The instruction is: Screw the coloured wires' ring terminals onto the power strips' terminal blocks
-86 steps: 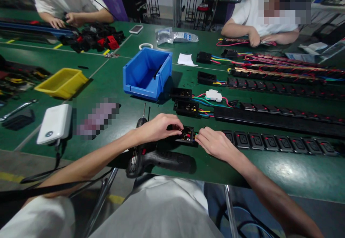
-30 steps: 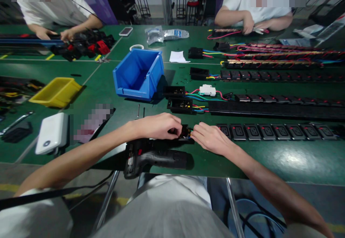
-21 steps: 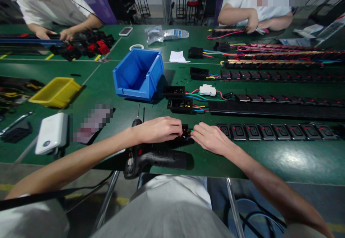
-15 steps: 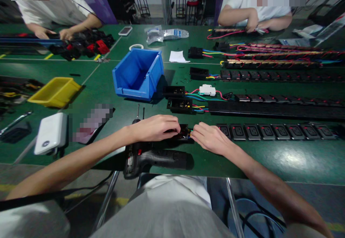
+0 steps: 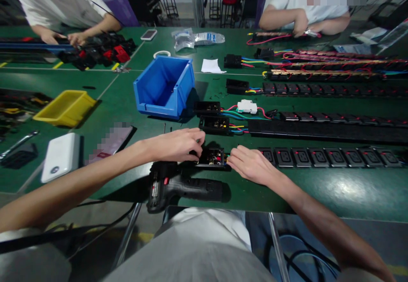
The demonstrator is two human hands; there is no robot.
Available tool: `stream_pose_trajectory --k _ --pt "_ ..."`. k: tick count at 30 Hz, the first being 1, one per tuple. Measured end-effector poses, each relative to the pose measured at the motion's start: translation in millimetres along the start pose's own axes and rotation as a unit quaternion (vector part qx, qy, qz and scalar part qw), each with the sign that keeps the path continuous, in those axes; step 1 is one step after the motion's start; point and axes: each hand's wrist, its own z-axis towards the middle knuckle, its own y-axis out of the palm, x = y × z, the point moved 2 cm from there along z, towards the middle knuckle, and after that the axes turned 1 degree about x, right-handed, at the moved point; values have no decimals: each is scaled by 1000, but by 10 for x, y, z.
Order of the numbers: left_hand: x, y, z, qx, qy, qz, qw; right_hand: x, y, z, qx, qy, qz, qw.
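Note:
On the green table in front of me lies a small open black box (image 5: 213,158) with metal terminals and a bit of red inside. My left hand (image 5: 186,145) is at its left end, fingers curled and closed; whatever is between the fingertips is hidden. At the right end, my right hand (image 5: 247,163) pinches the coloured wires (image 5: 227,158) coming out of the box, mostly covering them. Beyond that hand runs a black socket strip (image 5: 318,157) with small red marks. A black cordless drill (image 5: 191,188) lies just below the box, its upper part behind my left hand.
A blue bin (image 5: 162,88) stands past my left hand. More wired boxes (image 5: 215,124) and strips (image 5: 318,131) lie behind the work. To the left are a yellow tray (image 5: 65,108), a white power bank (image 5: 60,158) and a phone (image 5: 111,143). Two people work across the table.
My left hand has shifted left and slightly up from the box, uncovering its terminals. The right hand stays at the wires, nearly unmoved.

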Motion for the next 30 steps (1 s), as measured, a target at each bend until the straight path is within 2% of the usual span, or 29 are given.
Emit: stream_pose_trajectory --k 5,10,14,24,30 --pt "55 2 87 -19 3 29 999 3 -8 -2 4 -1 4 1000" --pt "109 -10 239 -65 8 71 995 -6 -9 7 12 -4 6 1000" --pt "95 15 314 -70 22 74 995 -7 -10 12 12 -4 10 1000" --pt "93 63 258 -79 -32 66 994 -4 -5 -2 1 1 8 1000" --pt "139 46 250 -70 -3 55 996 -13 -21 10 15 -3 7 1000"
